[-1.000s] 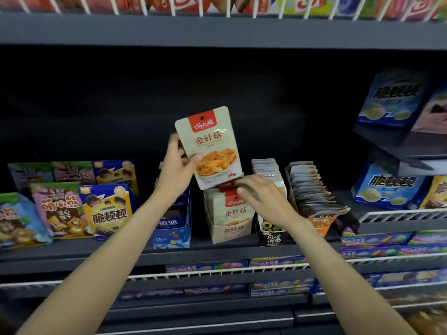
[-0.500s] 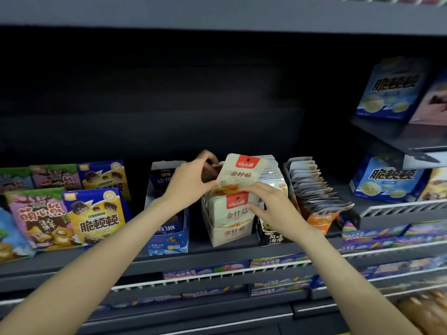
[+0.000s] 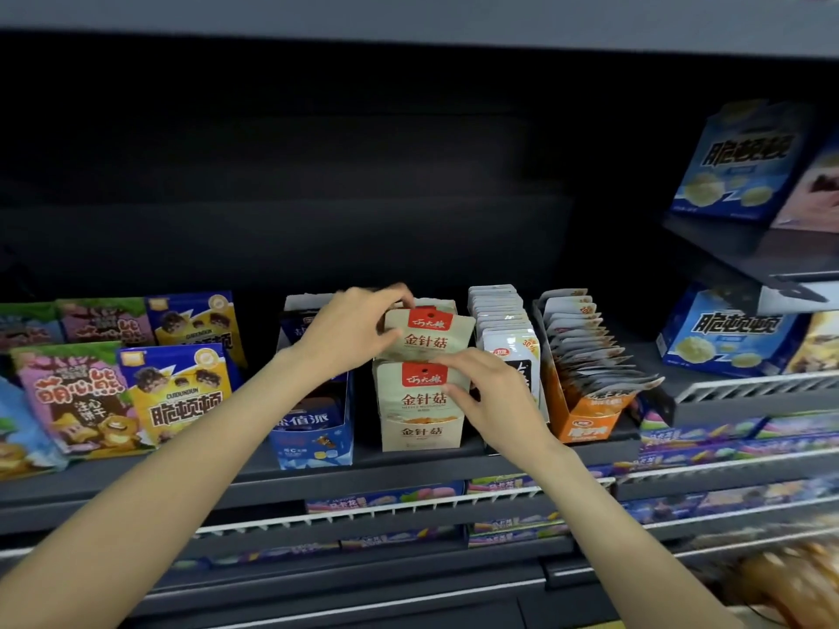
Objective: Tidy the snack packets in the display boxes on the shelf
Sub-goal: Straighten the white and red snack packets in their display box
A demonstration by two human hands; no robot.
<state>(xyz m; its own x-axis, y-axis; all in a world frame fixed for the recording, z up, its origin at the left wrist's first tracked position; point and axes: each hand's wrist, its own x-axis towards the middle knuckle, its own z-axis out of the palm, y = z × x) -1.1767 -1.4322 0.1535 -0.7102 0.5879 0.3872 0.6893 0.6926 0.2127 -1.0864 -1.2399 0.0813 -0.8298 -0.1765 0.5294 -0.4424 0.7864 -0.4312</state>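
A beige display box [image 3: 421, 434] of mushroom snack packets stands at the middle of the shelf. My left hand [image 3: 352, 331] grips the top left of a beige packet with a red label [image 3: 426, 334], which sits tilted in the box behind the front packet [image 3: 420, 392]. My right hand [image 3: 490, 397] rests its fingers on the right edge of the front packets. Whether it grips one is unclear.
A blue display box [image 3: 313, 429] stands left of the beige one. To the right are a white-packet box [image 3: 508, 351] and an orange box [image 3: 585, 419] with leaning packets. Colourful biscuit bags [image 3: 177, 392] fill the left; blue boxes [image 3: 731, 329] sit far right. Wire-fronted shelves [image 3: 408, 506] run below.
My left hand has brought the raised packet down into the beige box, behind the front packets. My right hand stayed at the front packets. The camera tilted lower.
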